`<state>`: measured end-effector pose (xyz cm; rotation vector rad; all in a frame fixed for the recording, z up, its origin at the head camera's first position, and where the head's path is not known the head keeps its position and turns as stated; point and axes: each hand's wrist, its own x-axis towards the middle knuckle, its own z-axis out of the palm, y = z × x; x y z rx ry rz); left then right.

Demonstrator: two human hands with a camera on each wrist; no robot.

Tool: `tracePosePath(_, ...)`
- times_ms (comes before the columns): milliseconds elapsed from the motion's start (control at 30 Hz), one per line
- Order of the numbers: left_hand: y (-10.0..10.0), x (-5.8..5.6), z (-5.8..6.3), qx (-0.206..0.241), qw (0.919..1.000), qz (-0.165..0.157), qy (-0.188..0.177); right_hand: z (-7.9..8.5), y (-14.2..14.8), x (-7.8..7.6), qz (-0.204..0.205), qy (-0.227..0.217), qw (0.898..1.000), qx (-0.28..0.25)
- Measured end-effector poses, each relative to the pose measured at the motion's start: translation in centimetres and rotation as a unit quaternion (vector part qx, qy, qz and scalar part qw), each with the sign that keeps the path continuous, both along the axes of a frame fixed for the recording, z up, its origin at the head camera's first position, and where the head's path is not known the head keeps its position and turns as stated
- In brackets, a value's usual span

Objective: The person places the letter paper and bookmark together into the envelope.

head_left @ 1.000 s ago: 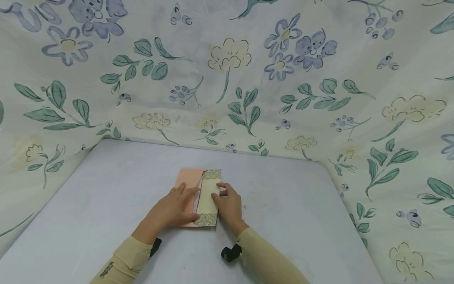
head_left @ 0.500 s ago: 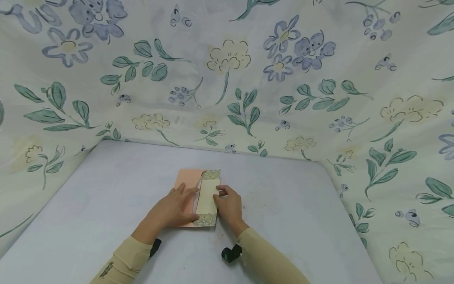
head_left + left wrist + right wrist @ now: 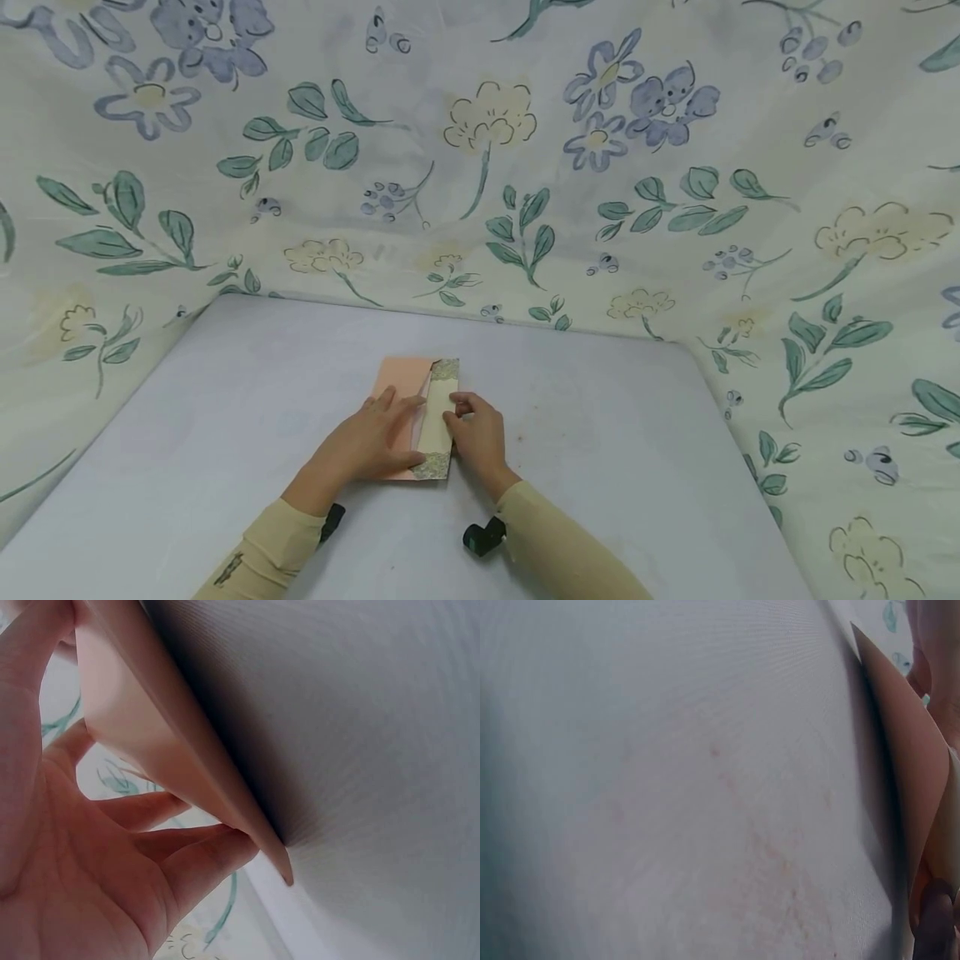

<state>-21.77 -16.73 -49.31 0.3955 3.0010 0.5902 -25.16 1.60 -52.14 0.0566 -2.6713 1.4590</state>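
A peach paper envelope or folder (image 3: 402, 377) lies at the middle of the table. Along its right side is a cream panel of card (image 3: 437, 421) with lace-patterned bands at both ends. A narrow slanted gap shows between peach and cream. My left hand (image 3: 367, 437) rests spread over the peach part, with its thumb on the lower patterned band. In the left wrist view, the left fingers (image 3: 214, 859) press along the peach paper (image 3: 135, 712). My right hand (image 3: 480, 433) pinches the cream card's right edge. Peach paper (image 3: 907, 742) bows up from the table in the right wrist view.
The white tabletop (image 3: 600, 450) carries a few faint specks to the right. Floral cloth (image 3: 487, 167) hangs behind and at both sides. A black device (image 3: 483, 536) sits at the right wrist, another (image 3: 332, 523) at the left.
My right hand has shifted slightly left together with the cream card's right edge, so the visible cream strip is narrower. The left hand stays in place on the peach paper.
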Motion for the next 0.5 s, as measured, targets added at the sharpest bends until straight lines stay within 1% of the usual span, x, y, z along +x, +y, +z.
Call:
tracePosePath(133, 0.21, -0.1, -0.05, -0.001, 1.0, -0.003, -0.001, 0.11, 0.2, 0.22, 0.0, 0.0, 1.0, -0.017)
tracePosePath(233, 0.26, -0.13, 0.08, -0.003, 1.0, -0.005, 0.001, 0.22, 0.44, 0.37, 0.003, 0.009, 1.0, -0.026)
tracePosePath(400, 0.18, -0.14, 0.16, -0.006, 1.0, -0.003, 0.001, 0.38, 0.78, 0.54, 0.017, 0.029, 0.999, -0.008)
tracePosePath(500, 0.11, -0.11, 0.08, -0.006, 1.0, -0.005, 0.003, 0.34, 0.83, 0.6, 0.026, 0.027, 0.999, 0.003)
